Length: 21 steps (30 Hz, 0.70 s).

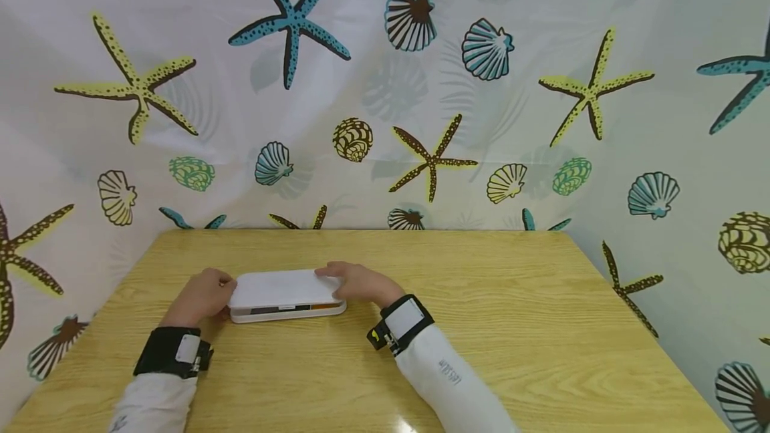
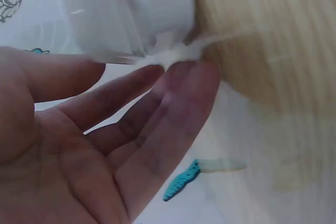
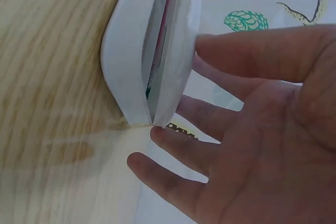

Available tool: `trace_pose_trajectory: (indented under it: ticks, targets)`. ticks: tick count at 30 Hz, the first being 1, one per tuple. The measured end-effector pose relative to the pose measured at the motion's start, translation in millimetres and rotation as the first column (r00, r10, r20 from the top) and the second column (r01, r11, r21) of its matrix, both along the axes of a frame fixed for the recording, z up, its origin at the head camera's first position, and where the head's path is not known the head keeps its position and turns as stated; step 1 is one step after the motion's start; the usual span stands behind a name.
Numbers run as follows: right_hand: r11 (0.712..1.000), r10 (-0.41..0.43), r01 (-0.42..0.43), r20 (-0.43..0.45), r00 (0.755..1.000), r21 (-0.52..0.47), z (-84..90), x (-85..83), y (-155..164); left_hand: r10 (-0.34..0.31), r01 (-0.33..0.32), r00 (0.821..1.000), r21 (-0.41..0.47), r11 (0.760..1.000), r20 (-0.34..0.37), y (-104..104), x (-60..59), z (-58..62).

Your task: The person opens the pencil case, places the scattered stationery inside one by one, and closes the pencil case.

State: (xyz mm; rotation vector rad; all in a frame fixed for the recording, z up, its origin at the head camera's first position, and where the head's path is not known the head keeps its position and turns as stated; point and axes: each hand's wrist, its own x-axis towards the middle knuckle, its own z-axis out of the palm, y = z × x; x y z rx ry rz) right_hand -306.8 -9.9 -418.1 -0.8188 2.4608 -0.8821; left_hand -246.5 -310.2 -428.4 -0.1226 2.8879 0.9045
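as seen, hands (image 1: 279, 289) on white case (image 1: 283, 294)

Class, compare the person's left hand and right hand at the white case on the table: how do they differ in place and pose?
The left hand is at the left end of the white case, fingers at its edge; the right hand reaches over the right end, fingers on the lid. The left wrist wears a black band, the right a white-patched one. Both have straight fingers touching the case.

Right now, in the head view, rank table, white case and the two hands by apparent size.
1. table
2. white case
3. left hand and right hand: look alike, unranked.
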Motion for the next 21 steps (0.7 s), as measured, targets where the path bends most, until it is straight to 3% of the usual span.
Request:
trace_pose_trajectory:
  ticks: [3, 5, 8, 11, 14, 21]
  targets:
    - [0.996, 0.013, -0.007, -0.066, 0.998, 0.085, 2.1, 5.4, -4.8, -0.048, 0.045, 0.997, -0.059, 0.997, -0.053, 9.0, 2.1, 7.8]
    - [0.993, 0.013, 0.000, -0.105, 0.994, 0.121, 2.6, 8.1, -7.6, -0.119, 0.116, 0.991, -0.053, 0.992, -0.058, 15.2, 3.4, 9.9]
    - [0.988, 0.004, 0.022, -0.166, 0.986, 0.152, 1.9, 11.2, -10.7, -0.265, 0.261, 0.962, -0.058, 0.963, -0.068, 22.9, 3.2, 6.8]
    - [0.983, -0.003, 0.044, -0.221, 0.975, 0.179, -0.3, 13.4, -12.4, -0.346, 0.341, 0.936, -0.073, 0.937, -0.071, 27.5, 2.0, 0.8]
    - [0.975, 0.004, 0.055, -0.266, 0.964, 0.215, -2.1, 14.0, -13.9, -0.356, 0.349, 0.932, -0.090, 0.933, -0.069, 29.0, 0.8, -2.0]
    - [0.969, 0.003, 0.066, -0.276, 0.961, 0.240, -2.0, 13.0, -16.7, -0.314, 0.308, 0.948, -0.089, 0.947, -0.056, 30.8, 0.7, -1.2]
